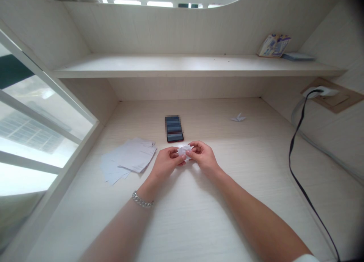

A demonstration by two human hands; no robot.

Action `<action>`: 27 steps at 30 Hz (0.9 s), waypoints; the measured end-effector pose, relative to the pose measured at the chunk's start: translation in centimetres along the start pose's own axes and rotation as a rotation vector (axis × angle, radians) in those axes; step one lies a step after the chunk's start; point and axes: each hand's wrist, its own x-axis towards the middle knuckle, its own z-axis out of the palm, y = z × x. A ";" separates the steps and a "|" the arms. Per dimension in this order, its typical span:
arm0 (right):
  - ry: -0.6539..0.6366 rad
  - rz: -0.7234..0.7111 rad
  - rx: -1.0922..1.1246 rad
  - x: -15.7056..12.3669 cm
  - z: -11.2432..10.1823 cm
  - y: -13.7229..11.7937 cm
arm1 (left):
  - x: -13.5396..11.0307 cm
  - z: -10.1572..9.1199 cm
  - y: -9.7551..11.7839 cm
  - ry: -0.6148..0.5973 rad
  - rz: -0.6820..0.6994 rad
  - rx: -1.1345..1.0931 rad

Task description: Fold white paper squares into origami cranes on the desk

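A small folded piece of white paper (184, 151) is pinched between both hands, above the middle of the desk. My left hand (168, 162), with a silver chain bracelet (142, 200) on its wrist, grips the paper's left side. On the right side, the thumb and fingers of my right hand (204, 157) are closed on the same paper. Its exact folds are too small to make out. Just beyond the hands lies a phone (174, 129), its screen blurred out. Left of my left hand, several loose white sheets (136, 156) overlap in a pile.
A small folded paper figure (239, 118) sits at the back right of the desk (199, 224). A black cable (292, 152) runs down the right side from a wall socket (335, 97). The shelf (159, 63) above carries a patterned packet (273, 46) and a flat bluish item (298, 57).
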 end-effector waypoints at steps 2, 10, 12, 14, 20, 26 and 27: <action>0.002 0.007 0.023 0.0 0.0 -0.2 | -0.1 0.1 0.0 -0.007 -0.015 0.027; -0.057 -0.018 -0.093 -0.3 0.1 -0.5 | -0.1 0.2 -0.3 -0.062 0.056 0.108; -0.029 -0.038 -0.091 -0.3 0.1 -0.2 | -0.1 0.2 -0.2 -0.062 0.066 0.112; -0.014 -0.044 -0.095 -0.2 0.1 0.0 | -0.1 0.2 -0.3 -0.052 0.081 0.123; 0.021 -0.097 -0.154 -0.1 0.0 0.0 | 0.0 0.3 -0.8 -0.057 0.080 0.070; -0.062 0.000 -0.053 0.0 -0.1 -0.1 | 0.0 0.5 -0.7 0.033 0.057 0.001; -0.067 0.001 -0.046 0.0 -0.1 0.0 | 0.0 0.5 -0.7 0.040 0.053 -0.005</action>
